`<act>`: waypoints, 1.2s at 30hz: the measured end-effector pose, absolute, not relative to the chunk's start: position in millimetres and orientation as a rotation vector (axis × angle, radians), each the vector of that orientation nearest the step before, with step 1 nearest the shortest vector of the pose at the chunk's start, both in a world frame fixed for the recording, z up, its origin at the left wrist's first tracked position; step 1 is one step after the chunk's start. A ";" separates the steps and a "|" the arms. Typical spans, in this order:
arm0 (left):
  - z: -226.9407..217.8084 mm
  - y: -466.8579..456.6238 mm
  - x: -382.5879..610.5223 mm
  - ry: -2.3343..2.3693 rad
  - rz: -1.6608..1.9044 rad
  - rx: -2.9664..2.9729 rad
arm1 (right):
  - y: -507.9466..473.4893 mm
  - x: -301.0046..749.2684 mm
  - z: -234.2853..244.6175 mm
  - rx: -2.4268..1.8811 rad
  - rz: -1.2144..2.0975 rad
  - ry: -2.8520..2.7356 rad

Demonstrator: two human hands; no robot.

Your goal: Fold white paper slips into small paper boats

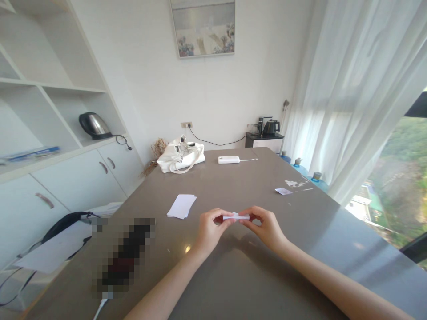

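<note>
A small folded piece of white paper (236, 216) is held above the table between both hands, seen nearly edge-on. My left hand (211, 229) pinches its left end between thumb and fingers. At the right end, my right hand (265, 224) grips it the same way. Beyond the left hand lies a short stack of white paper sheets (182, 206), a little askew. To the right and farther off rests another small piece of paper (283, 191), with white paper scraps (296, 182) just behind it.
On the grey-brown table (213, 189) stand a white bag (183, 155) and a white power bank (228, 159) with a cable at the far end. A blurred-out dark object (128, 253) with a white cable lies at the left. Blue water bottles (316, 178) stand beyond the right edge.
</note>
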State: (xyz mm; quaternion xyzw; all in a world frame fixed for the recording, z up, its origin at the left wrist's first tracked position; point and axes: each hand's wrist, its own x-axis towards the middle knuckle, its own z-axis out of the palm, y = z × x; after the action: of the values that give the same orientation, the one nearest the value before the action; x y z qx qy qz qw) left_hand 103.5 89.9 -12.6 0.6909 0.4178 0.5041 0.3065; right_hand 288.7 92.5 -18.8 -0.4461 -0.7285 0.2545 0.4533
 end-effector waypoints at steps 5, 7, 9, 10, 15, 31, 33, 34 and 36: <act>-14.1 91.9 102.3 1.139 1.306 1.842 | 92.7 288.9 -15.5 -1.081 0.611 -1.780; -14.8 93.2 101.9 1.136 1.297 1.804 | 93.6 288.9 -16.0 -1.075 0.660 -1.751; -15.3 94.1 101.7 1.105 1.257 1.728 | 94.9 288.8 -18.0 -1.086 0.772 -1.722; -15.4 94.4 101.7 1.089 1.232 1.682 | 95.7 288.7 -19.3 -1.098 0.834 -1.698; -15.9 95.7 101.8 1.086 1.192 1.509 | 97.2 286.1 -21.6 -1.026 1.129 -1.543; -12.5 90.8 103.3 1.100 1.101 1.734 | 93.8 282.8 -17.7 -0.984 1.183 -1.597; -12.0 90.4 103.1 1.114 1.120 1.726 | 93.9 281.9 -18.1 -0.972 1.203 -1.607; -12.0 90.3 102.9 1.119 1.121 1.723 | 94.0 282.0 -18.3 -0.969 1.200 -1.612; -12.6 90.4 102.3 1.123 1.108 1.716 | 94.5 283.0 -18.6 -0.974 1.173 -1.618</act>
State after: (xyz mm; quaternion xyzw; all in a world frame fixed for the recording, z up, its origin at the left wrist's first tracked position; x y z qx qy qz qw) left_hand 102.3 90.4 -12.6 0.6764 0.4428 0.4367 0.3946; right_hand 283.0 94.5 -18.6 -0.3927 -0.6524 0.4730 0.4432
